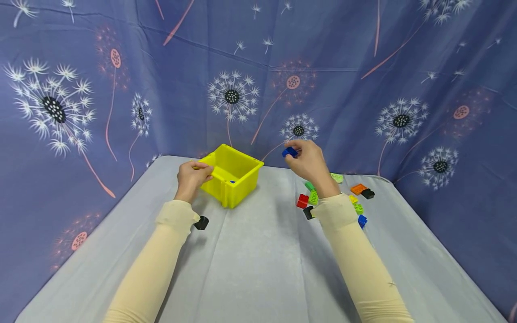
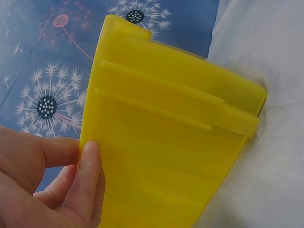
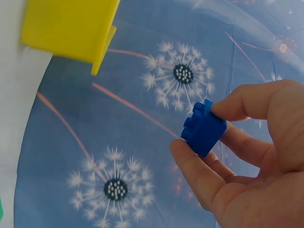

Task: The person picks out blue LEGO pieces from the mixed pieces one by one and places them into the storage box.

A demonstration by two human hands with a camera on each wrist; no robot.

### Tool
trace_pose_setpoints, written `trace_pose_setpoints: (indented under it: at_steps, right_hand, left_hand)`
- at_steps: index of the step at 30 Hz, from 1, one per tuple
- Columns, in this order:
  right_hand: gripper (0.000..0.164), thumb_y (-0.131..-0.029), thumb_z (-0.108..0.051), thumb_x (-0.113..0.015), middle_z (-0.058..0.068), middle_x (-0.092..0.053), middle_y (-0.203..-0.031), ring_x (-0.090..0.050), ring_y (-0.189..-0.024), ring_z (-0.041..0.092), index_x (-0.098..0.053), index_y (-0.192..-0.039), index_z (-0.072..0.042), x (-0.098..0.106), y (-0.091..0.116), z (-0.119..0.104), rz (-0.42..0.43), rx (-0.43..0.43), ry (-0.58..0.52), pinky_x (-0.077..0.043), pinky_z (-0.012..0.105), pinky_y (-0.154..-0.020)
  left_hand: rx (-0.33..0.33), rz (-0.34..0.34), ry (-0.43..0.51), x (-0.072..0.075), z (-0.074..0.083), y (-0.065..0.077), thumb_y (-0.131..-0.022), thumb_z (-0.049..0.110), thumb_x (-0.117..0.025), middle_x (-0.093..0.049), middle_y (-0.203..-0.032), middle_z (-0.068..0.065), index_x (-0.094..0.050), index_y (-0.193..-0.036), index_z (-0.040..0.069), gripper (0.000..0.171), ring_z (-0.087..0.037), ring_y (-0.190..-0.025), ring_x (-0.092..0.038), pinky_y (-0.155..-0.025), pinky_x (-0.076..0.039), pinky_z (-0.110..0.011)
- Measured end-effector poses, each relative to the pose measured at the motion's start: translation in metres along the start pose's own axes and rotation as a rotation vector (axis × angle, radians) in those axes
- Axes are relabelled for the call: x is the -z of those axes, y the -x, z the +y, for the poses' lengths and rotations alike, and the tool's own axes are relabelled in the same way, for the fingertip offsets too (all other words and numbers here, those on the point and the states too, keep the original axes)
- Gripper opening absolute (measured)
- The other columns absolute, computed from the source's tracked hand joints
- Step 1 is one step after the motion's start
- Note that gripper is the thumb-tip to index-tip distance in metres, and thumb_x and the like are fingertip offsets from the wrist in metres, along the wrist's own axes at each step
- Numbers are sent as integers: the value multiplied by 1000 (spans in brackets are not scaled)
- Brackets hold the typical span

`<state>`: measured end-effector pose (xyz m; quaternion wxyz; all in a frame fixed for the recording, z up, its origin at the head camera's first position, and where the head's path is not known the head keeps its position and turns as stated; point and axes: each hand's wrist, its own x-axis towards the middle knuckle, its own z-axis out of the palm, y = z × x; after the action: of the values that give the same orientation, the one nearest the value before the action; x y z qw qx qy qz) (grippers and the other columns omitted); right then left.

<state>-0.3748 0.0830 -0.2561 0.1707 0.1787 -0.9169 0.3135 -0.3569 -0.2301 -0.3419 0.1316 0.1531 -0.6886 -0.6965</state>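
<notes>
- Head view: the left hand [image 1: 193, 178] grips the yellow bin [image 1: 232, 180] by its rim near the table's [image 1: 258, 269] far edge — best held steady.
- Left wrist view: thumb [image 2: 85, 175] pressed on the bin's outer wall.
- Right wrist view: the right hand [image 3: 247, 161] pinches a blue brick [image 3: 204, 128] between thumb and forefinger, in the air beside the bin — carry it over the opening before releasing.

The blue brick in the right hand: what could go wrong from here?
1. The right hand pinches the blue brick only by fingertips, in the air beside the yellow bin; it might slip and fall outside.
2. The left hand grips just the bin's rim, so a bump may shift or tilt it.
</notes>
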Motion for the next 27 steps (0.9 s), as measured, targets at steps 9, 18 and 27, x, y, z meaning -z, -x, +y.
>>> trace_pose_setpoints:
  at_steps: [9,18,27]
  right_hand:
    - [33,-85,-20,-60,-1,-55,-104,-52,-80,17,-64,-118,-25,-24,-10,-21,-39,26,-53,-49,31,-64]
    - [41,-85,-17,-59,4,-53,-112,-53,-85,17,-59,-126,-21,-50,-15,-39,-130,47,-56,-52,31,-68]
    - [42,-87,-17,-57,8,-53,-120,-53,-96,16,-57,-129,-16,-75,-24,-59,-239,106,-17,-53,28,-76]
  left_hand:
    - [-8,8,8,0,0,0,-80,12,-76,-61,-99,-13,-62,-101,1,28,-20,-73,-67,-82,-56,-37]
    - [-12,5,12,-1,-1,0,-80,12,-76,-61,-100,-13,-62,-100,1,26,-21,-76,-67,-82,-57,-36]
    - [-13,8,10,0,-1,-1,-80,14,-77,-62,-100,-13,-62,-100,2,27,-23,-79,-68,-83,-56,-39]
